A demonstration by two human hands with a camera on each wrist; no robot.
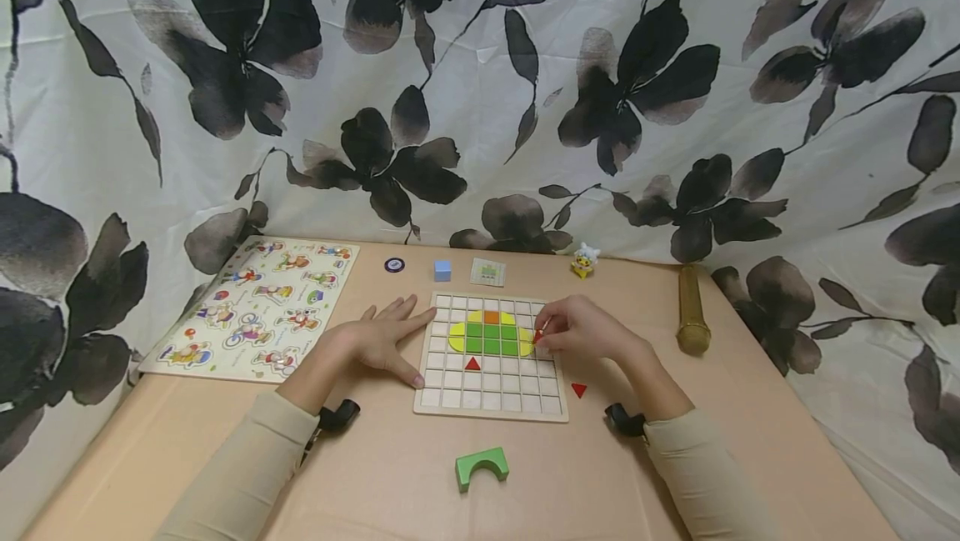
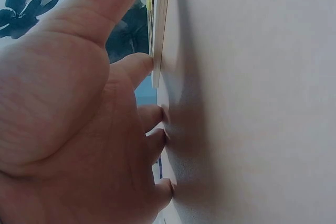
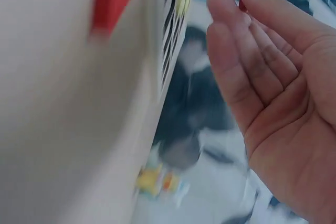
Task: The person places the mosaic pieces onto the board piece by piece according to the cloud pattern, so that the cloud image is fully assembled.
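Note:
A white grid board (image 1: 491,399) lies on the table, with green, yellow and orange pieces forming a rounded shape in its upper middle. One red triangle (image 1: 472,364) sits in a cell below that shape. My left hand (image 1: 381,341) is spread at the board's left side, thumb and index fingertip at its edge, the other fingertips on the table in the left wrist view. Over the board's right edge, my right hand (image 1: 588,328) pinches a small red piece (image 3: 242,6) between thumb and fingers. Another red triangle (image 1: 579,390) lies on the table right of the board.
A green arch block (image 1: 482,468) stands in front of the board. Behind it are a round dark disc (image 1: 394,264), a blue cube (image 1: 442,271), a small patterned card (image 1: 488,273) and a toy figure (image 1: 584,260). A picture board (image 1: 258,308) lies left, a bamboo-like cylinder (image 1: 692,312) right.

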